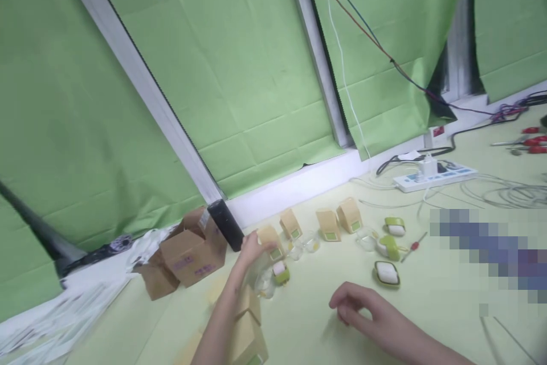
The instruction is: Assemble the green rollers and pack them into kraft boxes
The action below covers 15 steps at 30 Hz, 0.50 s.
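Note:
My left hand (250, 251) reaches out over the pale green table (436, 325), its fingers wrapped on a small brown box (270, 240) with a green label. Just below it lie a clear plastic piece (265, 284) and a small green-and-white device (281, 273). My right hand (356, 305) hovers low over the table nearer to me, fingers loosely curled, with nothing in it. Three more small brown boxes (328, 224) stand in a row beyond, and several green-and-white devices (387, 273) lie to their right.
Larger cardboard boxes (188, 257) and a black cylinder (225, 225) stand at the left by the green wall. A white power strip (433, 177) with cables and red-handled tools (532, 143) lie at the far right. More brown boxes (248, 336) sit under my left forearm.

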Available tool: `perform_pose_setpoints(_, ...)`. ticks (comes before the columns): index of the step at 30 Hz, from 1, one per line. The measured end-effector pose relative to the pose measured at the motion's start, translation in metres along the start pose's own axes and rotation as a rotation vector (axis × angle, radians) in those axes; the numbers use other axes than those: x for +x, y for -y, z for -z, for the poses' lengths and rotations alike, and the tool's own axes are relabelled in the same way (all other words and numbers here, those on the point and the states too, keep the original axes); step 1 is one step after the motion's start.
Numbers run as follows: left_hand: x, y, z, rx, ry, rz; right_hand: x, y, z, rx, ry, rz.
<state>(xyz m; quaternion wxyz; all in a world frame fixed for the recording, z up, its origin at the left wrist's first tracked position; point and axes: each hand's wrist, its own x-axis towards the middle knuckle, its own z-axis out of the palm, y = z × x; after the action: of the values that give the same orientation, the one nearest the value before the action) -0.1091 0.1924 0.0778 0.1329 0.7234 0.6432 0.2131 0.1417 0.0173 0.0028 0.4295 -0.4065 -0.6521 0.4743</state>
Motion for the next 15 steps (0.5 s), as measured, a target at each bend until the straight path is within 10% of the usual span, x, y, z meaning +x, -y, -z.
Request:
perform_pose_setpoints(7,-0.083,-0.054,0.013,-0.292,-0.01,-0.144,0.005,0.009,0.052,-0.461,-0.215,0.159)
perform_pose_setpoints(15,-0.18,-0.045,-0.098,-0.617,0.264,-0.078,0.011,-0.039,0.089,-1.194,-0.05,0.024)
